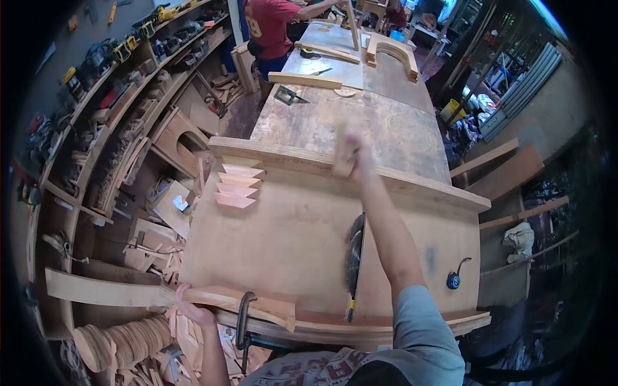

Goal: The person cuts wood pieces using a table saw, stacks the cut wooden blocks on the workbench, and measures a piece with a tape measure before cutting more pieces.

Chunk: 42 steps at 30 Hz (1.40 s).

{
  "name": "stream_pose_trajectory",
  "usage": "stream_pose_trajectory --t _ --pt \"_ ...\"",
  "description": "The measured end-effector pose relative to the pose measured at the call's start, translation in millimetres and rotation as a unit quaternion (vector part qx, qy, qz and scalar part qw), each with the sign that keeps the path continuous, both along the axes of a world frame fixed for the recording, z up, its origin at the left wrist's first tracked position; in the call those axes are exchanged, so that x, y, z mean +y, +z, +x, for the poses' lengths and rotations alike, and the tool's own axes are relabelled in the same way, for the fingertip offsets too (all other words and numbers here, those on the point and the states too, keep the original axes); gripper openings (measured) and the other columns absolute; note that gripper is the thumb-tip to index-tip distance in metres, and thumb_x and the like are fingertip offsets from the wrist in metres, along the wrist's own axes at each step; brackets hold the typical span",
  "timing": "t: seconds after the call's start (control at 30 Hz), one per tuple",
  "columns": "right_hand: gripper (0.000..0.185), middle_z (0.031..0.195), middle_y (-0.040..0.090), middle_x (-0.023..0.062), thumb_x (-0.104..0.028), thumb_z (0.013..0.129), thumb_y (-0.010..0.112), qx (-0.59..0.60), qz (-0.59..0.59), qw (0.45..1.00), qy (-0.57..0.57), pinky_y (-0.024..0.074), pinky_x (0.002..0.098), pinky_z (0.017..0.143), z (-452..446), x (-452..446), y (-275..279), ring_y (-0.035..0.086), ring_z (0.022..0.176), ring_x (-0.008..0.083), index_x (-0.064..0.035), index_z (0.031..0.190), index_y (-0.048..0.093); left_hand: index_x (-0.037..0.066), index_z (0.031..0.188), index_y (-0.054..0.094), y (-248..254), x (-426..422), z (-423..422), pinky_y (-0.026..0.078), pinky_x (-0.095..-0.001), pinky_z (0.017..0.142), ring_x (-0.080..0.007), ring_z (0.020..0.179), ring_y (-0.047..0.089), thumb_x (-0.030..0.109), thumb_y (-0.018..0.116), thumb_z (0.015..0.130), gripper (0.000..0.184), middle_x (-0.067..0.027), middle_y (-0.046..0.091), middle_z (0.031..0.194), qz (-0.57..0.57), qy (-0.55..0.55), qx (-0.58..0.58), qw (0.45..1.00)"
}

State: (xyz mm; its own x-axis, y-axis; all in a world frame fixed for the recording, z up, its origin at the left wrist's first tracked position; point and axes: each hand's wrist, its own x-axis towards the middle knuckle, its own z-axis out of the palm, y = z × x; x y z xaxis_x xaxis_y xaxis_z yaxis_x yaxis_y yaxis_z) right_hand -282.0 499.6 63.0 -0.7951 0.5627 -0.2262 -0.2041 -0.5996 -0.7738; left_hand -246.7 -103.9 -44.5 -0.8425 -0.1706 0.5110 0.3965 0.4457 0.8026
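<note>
My left hand (197,312) is at the lower left, fingers wrapped round a long wooden board (106,289). A metal clamp (244,320) sits on a wooden piece (273,307) to the right of that hand. My right hand (360,159), smeared by motion, is over the far wooden rail (425,180). It holds a small pale piece of wood (341,151), also blurred. Between my arms a dark circular saw blade (353,251) stands up through the wooden tabletop (290,251). Several angled wood offcuts (237,188) lie in a row at the tabletop's far left.
A blue tape measure (454,280) lies at the right. Beyond the rail a worktable (386,128) carries wood strips and a curved wooden frame (394,55). A person in a red shirt (267,29) stands there. Tool shelves (138,96) line the left; scrap wood (158,241) covers the floor.
</note>
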Motion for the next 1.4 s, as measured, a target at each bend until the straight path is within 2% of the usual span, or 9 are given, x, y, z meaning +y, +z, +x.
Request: stream_pose_trajectory --t 0.43,0.53,0.63,0.7,0.87,0.9,1.07,1.2,1.4 --pt "0.03 0.1 0.072 0.0045 -0.045 0.094 0.065 -0.179 -0.155 0.926 -0.296 0.0546 0.0548 0.081 -25 194 -63 0.066 0.088 0.0276 -0.017 0.104 0.07 -0.006 0.11 0.067 -16 -12 1 0.048 -0.0434 0.101 -0.0332 0.114 0.062 0.027 0.045 0.099 0.042 -0.0189 0.066 0.119 0.004 -0.005 -0.028 1.0" --pt "0.039 0.135 0.066 0.0067 -0.044 0.101 0.064 0.014 0.031 0.963 -0.266 0.0502 0.0554 0.094 -37 223 -67 0.061 0.114 0.0234 -0.0168 0.129 0.064 -0.005 0.109 0.067 -6 -5 1 0.048 -0.0434 0.102 -0.033 0.113 0.062 0.028 0.046 0.099 0.041 -0.0193 0.066 0.118 -0.007 0.002 -0.012 1.0" --pt "0.047 0.143 0.061 0.0066 -0.037 0.102 0.068 -0.145 -0.078 0.949 -0.269 0.0467 0.0494 0.105 -48 248 -75 0.057 0.125 0.0194 -0.0152 0.142 0.056 -0.005 0.109 0.067 -7 -5 3 0.049 -0.0427 0.101 -0.0346 0.112 0.063 0.03 0.047 0.099 0.041 -0.0209 0.067 0.115 -0.005 0.018 -0.003 1.0" --pt "0.065 0.147 0.058 0.0054 -0.032 0.1 0.071 -0.116 0.167 0.973 -0.113 0.0476 0.0413 0.107 -67 275 -126 0.055 0.132 0.0175 -0.0143 0.157 0.044 -0.005 0.106 0.068 14 7 4 0.049 -0.0436 0.102 -0.0368 0.112 0.064 0.03 0.047 0.099 0.041 -0.0225 0.068 0.115 -0.062 0.026 -0.019 0.998" --pt "0.024 0.095 0.078 0.0086 -0.015 0.094 0.075 -0.035 0.593 0.795 -0.123 0.0587 0.0336 0.081 -123 1 -46 0.072 0.081 0.0202 -0.0038 0.115 0.08 -0.005 0.106 0.068 18 4 3 0.048 -0.0456 0.103 -0.0384 0.112 0.064 0.029 0.047 0.098 0.04 -0.0234 0.068 0.116 -0.076 0.009 -0.025 0.997" --pt "0.03 0.102 0.08 0.0112 -0.02 0.092 0.077 -0.027 0.542 0.839 -0.026 0.0588 0.0335 0.082 -138 -40 -77 0.073 0.088 0.019 -0.0036 0.118 0.079 -0.005 0.106 0.068 17 4 2 0.048 -0.0462 0.104 -0.0386 0.113 0.064 0.028 0.047 0.098 0.04 -0.0234 0.068 0.116 -0.061 0.002 -0.026 0.998" --pt "0.112 0.168 0.037 0.0256 -0.063 0.07 0.086 -0.172 0.835 0.479 0.21 0.036 0.0657 0.118 -128 -221 -87 0.037 0.153 0.0484 -0.0128 0.162 0.046 -0.007 0.105 0.068 24 8 3 0.048 -0.0465 0.105 -0.0401 0.113 0.064 0.025 0.042 0.101 0.041 -0.0254 0.067 0.116 -0.046 0.01 -0.023 0.999" --pt "0.11 0.169 0.025 0.0291 -0.057 0.074 0.082 -0.256 0.819 0.463 0.224 0.0324 0.0687 0.117 -120 -248 -109 0.03 0.151 0.0541 -0.0123 0.164 0.036 -0.007 0.105 0.068 24 8 2 0.048 -0.0459 0.104 -0.0405 0.111 0.065 0.024 0.038 0.104 0.043 -0.0257 0.067 0.115 -0.042 0.01 -0.033 0.999" --pt "0.097 0.143 0.05 0.0236 -0.051 0.077 0.078 -0.208 0.819 0.486 0.223 0.0388 0.0576 0.115 -111 -259 -106 0.046 0.139 0.0414 -0.0142 0.158 0.041 -0.008 0.104 0.068 29 11 5 0.049 -0.045 0.102 -0.0401 0.108 0.065 0.023 0.036 0.105 0.045 -0.0261 0.067 0.114 -0.003 0.002 -0.024 1.0"
